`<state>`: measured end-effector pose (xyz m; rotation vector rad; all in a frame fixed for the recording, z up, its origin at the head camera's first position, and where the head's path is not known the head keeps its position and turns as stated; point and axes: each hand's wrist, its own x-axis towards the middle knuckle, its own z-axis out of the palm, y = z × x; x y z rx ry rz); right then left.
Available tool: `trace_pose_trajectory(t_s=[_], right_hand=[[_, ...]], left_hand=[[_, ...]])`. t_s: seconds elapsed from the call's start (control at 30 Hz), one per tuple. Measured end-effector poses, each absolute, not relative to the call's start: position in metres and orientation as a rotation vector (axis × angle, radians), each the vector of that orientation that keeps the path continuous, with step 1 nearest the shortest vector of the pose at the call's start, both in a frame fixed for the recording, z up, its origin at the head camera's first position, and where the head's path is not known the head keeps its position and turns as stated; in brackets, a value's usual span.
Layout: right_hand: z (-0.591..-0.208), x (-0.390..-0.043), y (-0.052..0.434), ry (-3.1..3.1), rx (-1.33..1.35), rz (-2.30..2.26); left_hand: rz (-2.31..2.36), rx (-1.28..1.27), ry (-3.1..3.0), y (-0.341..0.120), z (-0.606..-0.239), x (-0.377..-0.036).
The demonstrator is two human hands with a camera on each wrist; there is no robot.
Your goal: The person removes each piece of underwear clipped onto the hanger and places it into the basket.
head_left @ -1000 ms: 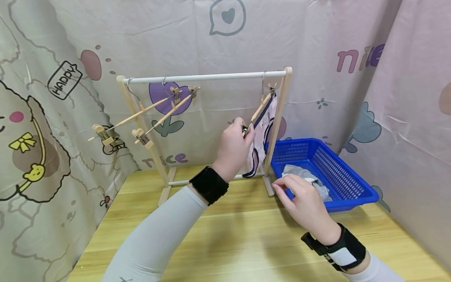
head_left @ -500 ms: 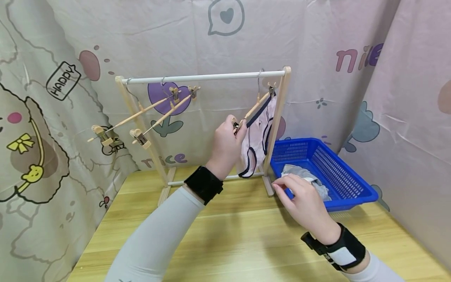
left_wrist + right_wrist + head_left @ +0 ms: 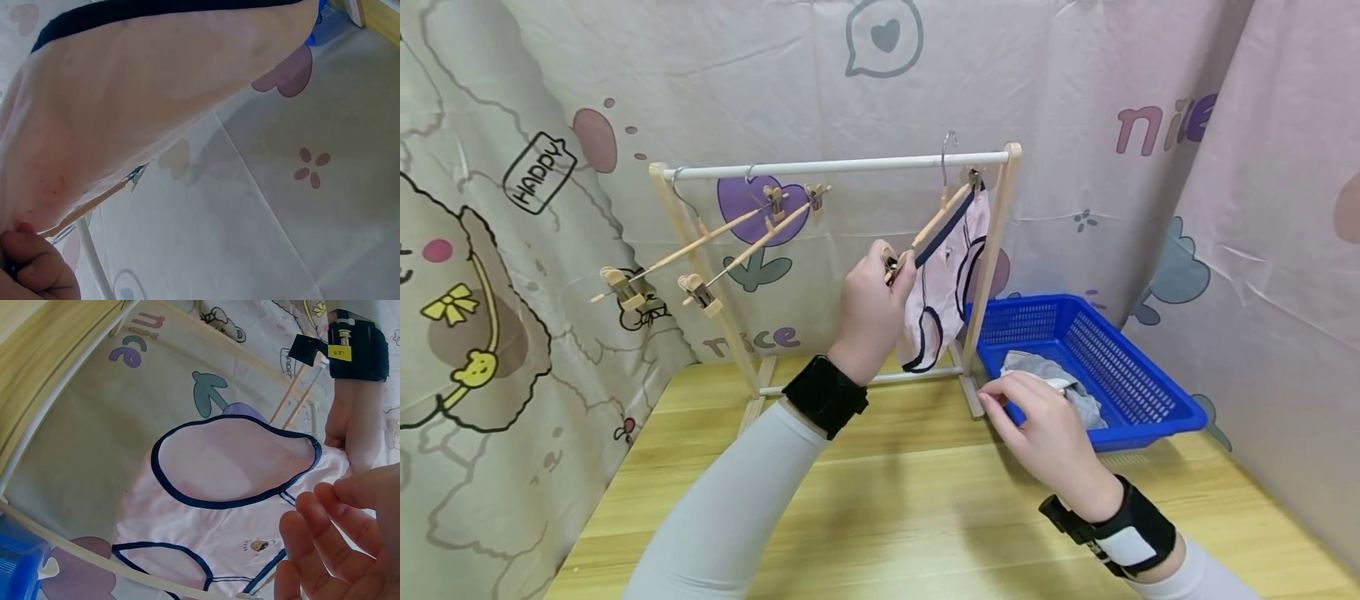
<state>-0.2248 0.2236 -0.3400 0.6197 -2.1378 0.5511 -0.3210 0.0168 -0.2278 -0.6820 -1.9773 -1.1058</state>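
My left hand (image 3: 872, 304) grips the near end of a wooden clip hanger (image 3: 936, 223), at its clip. Pale pink underpants (image 3: 943, 279) with navy trim hang from the hanger, their waistband along its bar. The hanger's metal hook (image 3: 944, 162) overlaps the white rail (image 3: 850, 164), and its curve rises above it. In the left wrist view, the pink cloth (image 3: 156, 81) fills much of the picture above my curled fingers. My right hand (image 3: 1045, 425) holds nothing, fingers loosely bent, in front of the blue basket (image 3: 1150, 433).
Two more clip hangers, a left one (image 3: 700, 239) and one beside it (image 3: 767, 237), hang bare at the rail's left end. The rack's right post (image 3: 992, 250) stands close by the underpants. Grey cloth (image 3: 1078, 396) lies in the basket. A printed curtain (image 3: 1075, 75) closes off the back.
My left hand has moved left and slightly up with the hanger and underpants. The hook has slid left along the rail and now stands higher over it. My right hand stays put.
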Motion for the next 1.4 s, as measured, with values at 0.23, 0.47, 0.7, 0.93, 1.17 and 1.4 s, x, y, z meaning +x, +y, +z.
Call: trace_pose_trajectory(t_s=[0.23, 0.47, 0.7, 0.93, 1.17, 1.4], right_hand=[[-0.339, -0.225, 0.221, -2.136, 0.622, 0.554], [-0.339, -0.226, 0.219, -2.129, 0.621, 0.553], [-0.339, -0.226, 0.219, -2.133, 0.618, 0.560], [-0.341, -0.226, 0.219, -2.124, 0.638, 0.569], [-0.342, -0.226, 0.218, -2.117, 0.644, 0.573], [-0.342, -0.227, 0.217, -2.122, 0.642, 0.569]], left_hand=[[-1.129, -0.698, -1.929, 0.011, -0.229, -0.317], [-1.157, -0.705, -1.901, 0.009, -0.227, -0.310], [-1.187, -0.718, -1.879, 0.004, -0.228, -0.306], [-1.168, -0.707, -1.871, -0.006, -0.229, -0.303], [-1.175, -0.715, -1.870, -0.013, -0.236, -0.300], [-1.215, -0.697, -1.861, -0.019, -0.245, -0.297]])
